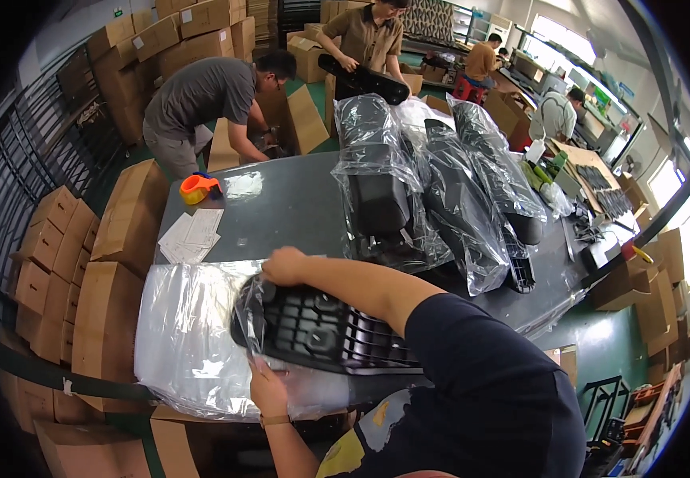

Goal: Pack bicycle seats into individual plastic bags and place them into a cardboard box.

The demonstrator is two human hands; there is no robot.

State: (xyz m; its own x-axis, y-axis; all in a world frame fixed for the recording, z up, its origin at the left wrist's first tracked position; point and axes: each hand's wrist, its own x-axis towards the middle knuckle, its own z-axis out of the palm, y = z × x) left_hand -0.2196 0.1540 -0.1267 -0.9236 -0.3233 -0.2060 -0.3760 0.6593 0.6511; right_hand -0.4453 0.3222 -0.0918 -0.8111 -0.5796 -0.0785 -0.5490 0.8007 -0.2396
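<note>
The black slatted plastic panel (337,331) lies with its long axis left to right on the grey table's (281,207) near edge, its left end inside a clear plastic bag (189,334), right hand (283,265) gripping the bag mouth above, left hand (269,390) pinching it below.

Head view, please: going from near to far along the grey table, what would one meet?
Black plastic grille panel going into a clear plastic bag, held by both hands → white paper sheets → orange tape dispenser → person in a grey shirt.
</note>
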